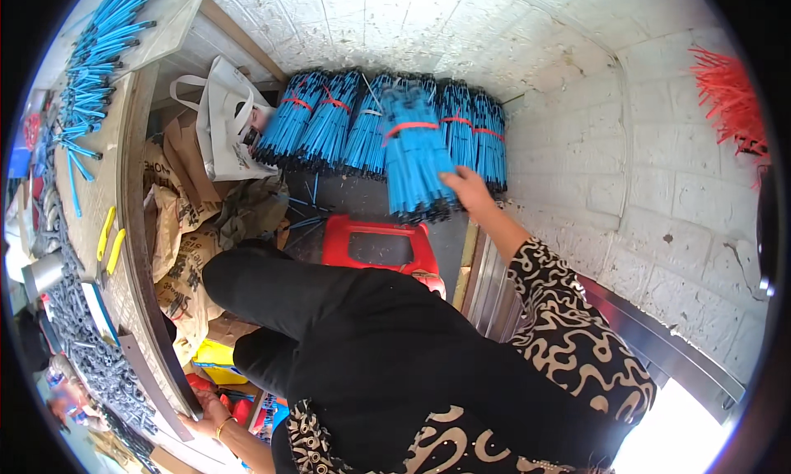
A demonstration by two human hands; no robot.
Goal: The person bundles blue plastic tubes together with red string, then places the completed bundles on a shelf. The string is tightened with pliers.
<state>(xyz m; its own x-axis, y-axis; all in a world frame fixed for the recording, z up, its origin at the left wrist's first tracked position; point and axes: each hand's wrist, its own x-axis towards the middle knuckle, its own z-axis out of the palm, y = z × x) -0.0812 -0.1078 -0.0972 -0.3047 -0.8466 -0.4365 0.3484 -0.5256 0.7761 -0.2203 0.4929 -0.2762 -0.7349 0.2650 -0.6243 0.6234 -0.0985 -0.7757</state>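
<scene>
My right hand (468, 187) reaches forward and grips the lower right side of a bundle of blue sticks with black ends (418, 165). A red band wraps this bundle. It leans in front of a row of similar banded bundles (288, 120) along the white wall, hiding part of them, and its top is slightly blurred. Low on the left, my left hand (210, 416) holds the edge of a wooden worktable (136, 260), its fingers curled on the rim.
A red plastic stool (338, 243) stands in front of my legs. White bag (210, 136) and brown paper sacks (194, 243) lie left of the bundles. On the worktable are yellow-handled pliers (111, 239), loose blue sticks (91, 87) and grey small parts (91, 334). Red strands (729, 99) hang right.
</scene>
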